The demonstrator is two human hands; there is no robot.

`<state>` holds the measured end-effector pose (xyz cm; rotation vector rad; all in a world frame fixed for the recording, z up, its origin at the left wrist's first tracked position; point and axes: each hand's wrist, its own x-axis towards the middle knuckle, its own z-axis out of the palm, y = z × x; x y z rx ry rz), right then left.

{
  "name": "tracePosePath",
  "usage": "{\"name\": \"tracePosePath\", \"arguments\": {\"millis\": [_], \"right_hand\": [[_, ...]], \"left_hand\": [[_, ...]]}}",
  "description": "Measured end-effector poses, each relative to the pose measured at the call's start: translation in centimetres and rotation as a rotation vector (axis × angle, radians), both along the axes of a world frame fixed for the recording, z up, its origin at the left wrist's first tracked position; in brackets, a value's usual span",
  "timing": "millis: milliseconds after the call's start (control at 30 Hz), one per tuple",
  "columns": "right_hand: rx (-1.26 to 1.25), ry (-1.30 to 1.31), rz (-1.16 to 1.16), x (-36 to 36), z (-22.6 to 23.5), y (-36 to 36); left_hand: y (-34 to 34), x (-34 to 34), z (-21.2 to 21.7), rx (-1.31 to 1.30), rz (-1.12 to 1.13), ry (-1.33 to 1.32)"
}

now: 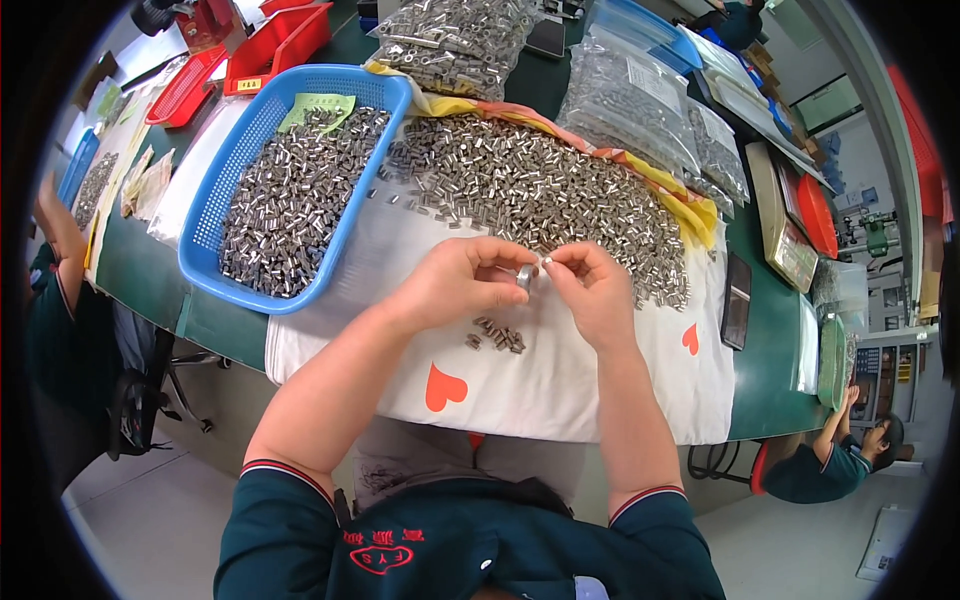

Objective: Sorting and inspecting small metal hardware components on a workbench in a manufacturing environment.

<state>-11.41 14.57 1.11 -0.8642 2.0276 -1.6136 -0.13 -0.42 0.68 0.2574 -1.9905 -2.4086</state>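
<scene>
My left hand [450, 282] pinches a shiny metal ring-like piece [525, 277] between thumb and fingers. Close beside it, my right hand [600, 300] is closed in a pinch on a small metal cylinder [546, 262], of which only the tip shows. Both hands hover over a white cloth [570, 385] with orange hearts. A few loose metal cylinders [502, 338] lie in a small heap just below my left hand. Beyond my hands spreads a large heap of the same short metal cylinders [560, 185]. Left of it, a blue basket [203, 228] holds many more.
Bags of metal parts [455, 45] and clear bags [635, 100] stand at the back. A dark phone [736, 300] lies on the right of the green table [765, 395]. Red bins [280, 50] are at the far left. A person [835, 460] sits right; another person's arm [62, 235] shows left.
</scene>
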Motion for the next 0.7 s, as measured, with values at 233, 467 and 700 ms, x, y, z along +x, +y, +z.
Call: {"name": "tracePosePath", "arguments": {"millis": [233, 467, 700], "right_hand": [[-0.056, 0.080, 0.129, 0.6, 0.4, 0.3], [0.017, 0.247, 0.098, 1.4, 1.3, -0.1], [0.052, 0.465, 0.105, 1.8, 1.7, -0.1]], "left_hand": [[-0.1, -0.3, -0.2, 0.108, 0.091, -0.013], [-0.1, -0.3, -0.3, 0.066, 0.057, -0.015], [-0.2, -0.2, -0.3, -0.042, 0.087, -0.043]]}}
